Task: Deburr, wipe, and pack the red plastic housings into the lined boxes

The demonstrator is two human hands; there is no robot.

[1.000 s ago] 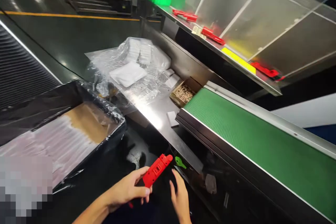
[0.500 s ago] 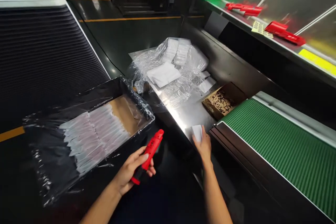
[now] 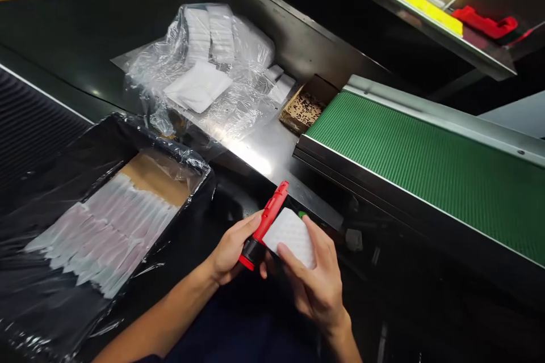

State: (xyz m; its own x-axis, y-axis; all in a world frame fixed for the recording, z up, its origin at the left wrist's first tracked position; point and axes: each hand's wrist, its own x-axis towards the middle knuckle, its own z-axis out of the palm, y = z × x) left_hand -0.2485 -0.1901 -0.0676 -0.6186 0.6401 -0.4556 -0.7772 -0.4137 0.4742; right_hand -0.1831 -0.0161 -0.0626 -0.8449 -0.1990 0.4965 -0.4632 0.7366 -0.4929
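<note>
My left hand (image 3: 238, 247) is closed around a red plastic part (image 3: 271, 210) with a black band near its lower end. The part is tilted, its narrow end pointing up and away. In my right hand (image 3: 317, 278) is a small white foam sheet (image 3: 293, 236), pinched between thumb and fingers. Its left edge is right beside the red part; whether they touch I cannot tell. A bit of green (image 3: 302, 214) shows by the right fingertips, too small to name.
At left, a box lined with black plastic (image 3: 204, 176) holds rows of wrapped pieces (image 3: 114, 227). Clear bags with white sheets (image 3: 198, 88) lie on a metal table (image 3: 272, 153). Beside them are a small carton (image 3: 304, 105) and a green conveyor belt (image 3: 426, 170). More red parts (image 3: 485, 22) lie on a shelf.
My right hand has brought the white sheet from the metal table's edge to the red part. The left hand still holds the red part. The view has turned right.
</note>
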